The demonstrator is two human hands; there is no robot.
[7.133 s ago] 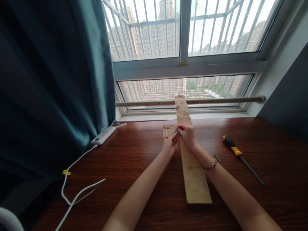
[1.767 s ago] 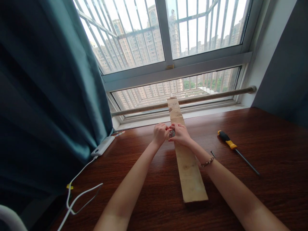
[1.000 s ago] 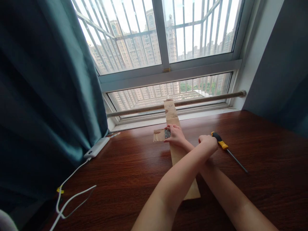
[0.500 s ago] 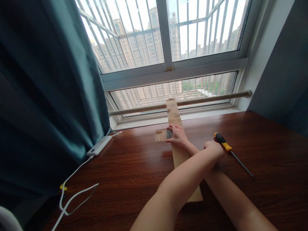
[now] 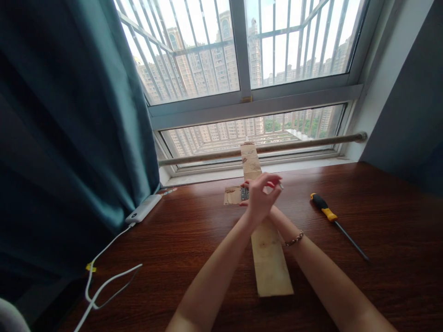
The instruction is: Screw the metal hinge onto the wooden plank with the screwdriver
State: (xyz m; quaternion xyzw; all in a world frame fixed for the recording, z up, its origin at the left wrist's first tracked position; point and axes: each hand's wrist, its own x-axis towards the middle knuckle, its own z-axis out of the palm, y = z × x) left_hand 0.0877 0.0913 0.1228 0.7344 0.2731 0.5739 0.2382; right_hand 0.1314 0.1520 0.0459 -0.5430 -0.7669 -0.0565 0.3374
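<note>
A metal hinge [image 5: 244,193] lies where a short wood piece [image 5: 232,195] meets a long wooden plank [image 5: 272,265]. My right hand [image 5: 245,203] holds the hinge there, fingertips at its upper and lower edges; most of this hand is hidden behind my left. Crossing over it, my left hand [image 5: 261,198] is raised above the plank with thumb and forefinger pinched together. A tiny pale spot shows at those fingertips, too small to name. A screwdriver [image 5: 324,208] with a black and yellow handle rests on the table to the right.
The brown wooden table [image 5: 194,258] reaches to the window. A white power bank [image 5: 143,209] with a white cable [image 5: 104,249] lies at left beside a dark teal curtain [image 5: 86,115]. A metal rail [image 5: 304,143] runs behind the plank's far end.
My left hand has moved left and up from near the screwdriver to above the hinge, fingers pinched. My right hand stays at the hinge. The view has shifted slightly.
</note>
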